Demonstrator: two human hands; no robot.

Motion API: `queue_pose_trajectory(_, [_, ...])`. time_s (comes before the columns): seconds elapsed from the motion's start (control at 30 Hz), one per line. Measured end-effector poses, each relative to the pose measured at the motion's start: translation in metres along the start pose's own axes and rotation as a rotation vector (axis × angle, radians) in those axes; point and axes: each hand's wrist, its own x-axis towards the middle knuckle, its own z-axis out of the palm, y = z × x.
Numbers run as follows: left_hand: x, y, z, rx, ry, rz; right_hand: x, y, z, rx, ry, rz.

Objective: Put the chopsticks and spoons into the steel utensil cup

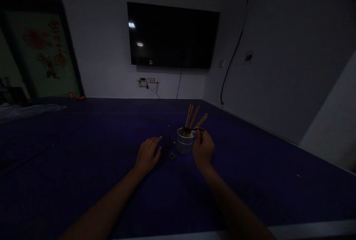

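Observation:
A pale cylindrical holder stands upright on the purple surface, with several wooden chopsticks leaning out of its top. My right hand is at the holder's right side, its fingers pinched around a dark, slim utensil. That utensil lies across the holder's mouth; dimness hides whether it is a spoon or a fork. To the left of the holder lies a metal spoon, its thin handle pointing away from me. My left hand rests low beside this spoon, fingers stretched out and apart from it, holding nothing.
The broad purple surface reaches the back wall, where a large television hangs above sockets. Clear plastic sheeting lies at far left, with small orange objects by the door. A black cable runs down the right wall.

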Motion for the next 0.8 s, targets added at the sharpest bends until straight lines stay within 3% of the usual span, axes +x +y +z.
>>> queue_pose_trajectory(0.2, [-0.0011,-0.0008,0.0023,-0.034,-0.043,0.029,-0.0012,0.0028,0.0037,-0.048,-0.109,0.147])
queue_pose_trajectory(0.8, [-0.0007,0.0021,0.0012,-0.045,-0.114,0.010,-0.0021,0.0046,0.0050,-0.257,-0.196,0.249])
